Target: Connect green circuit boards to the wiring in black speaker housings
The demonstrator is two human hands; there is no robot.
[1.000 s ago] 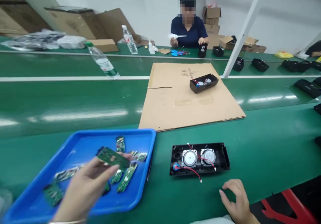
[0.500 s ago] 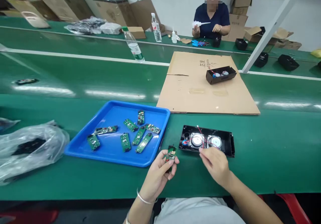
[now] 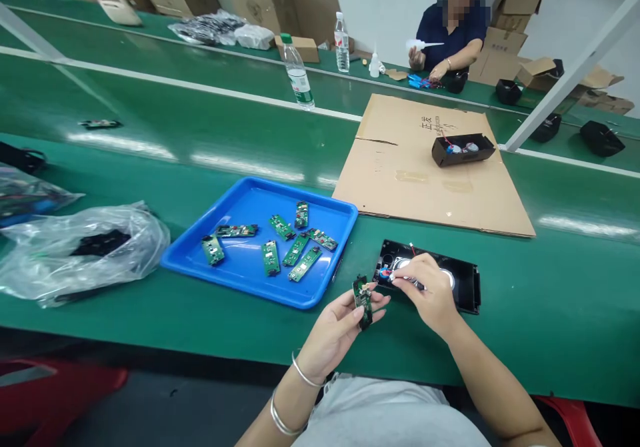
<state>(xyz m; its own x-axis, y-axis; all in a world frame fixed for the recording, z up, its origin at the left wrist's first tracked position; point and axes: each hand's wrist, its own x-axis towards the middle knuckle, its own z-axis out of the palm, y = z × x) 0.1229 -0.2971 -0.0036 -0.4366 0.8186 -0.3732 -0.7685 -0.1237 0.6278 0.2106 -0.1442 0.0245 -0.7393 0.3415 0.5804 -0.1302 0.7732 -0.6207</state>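
My left hand (image 3: pixel 345 320) holds a green circuit board (image 3: pixel 363 302) between thumb and fingers, just left of a black speaker housing (image 3: pixel 463 285). That housing lies on the table with its inside facing up, showing round speakers (image 3: pixel 449 277) and a blue part (image 3: pixel 385 273) with red wire. Above its left half, my right hand (image 3: pixel 425 290) pinches a small white wire connector (image 3: pixel 393 277) close to the circuit board. My fingers cover part of the speakers and wires.
Left of my hands, a blue tray (image 3: pixel 240 293) carries several circuit boards (image 3: pixel 271 258). A clear plastic bag (image 3: pixel 145 247) with black parts lies farther left. Beyond, a cardboard sheet (image 3: pixel 380 180) bears another speaker housing (image 3: pixel 463 153). Across the bench, a person (image 3: pixel 440 40) handles parts near bottles (image 3: pixel 300 87).
My right hand has moved left over the speaker housing, and the circuit board in my left hand has come closer to it. The camera view has shifted left and turned slightly.
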